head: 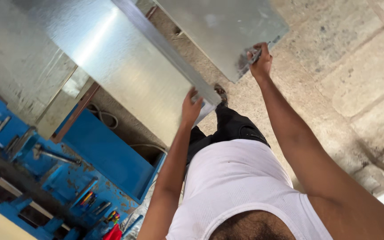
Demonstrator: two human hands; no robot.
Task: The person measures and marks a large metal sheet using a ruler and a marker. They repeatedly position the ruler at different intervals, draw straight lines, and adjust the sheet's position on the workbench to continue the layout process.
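Galvanised steel fills the upper frame: two sheets [125, 66], left hand [191, 109] gripping one's folded lower edge, right hand [260, 60] closed on the other sheet [218, 26]'s corner; bare stone floor [356, 80] lies open at right.

A folded sheet [125, 66] lies left of a flat sheet [221, 26], both over the floor [356, 66], with the machine [45, 178] below the folded sheet's left edge.

I am stretching both arms forward, my left hand [191, 108] curling its grip closed, my right hand [260, 60] clenching higher up.
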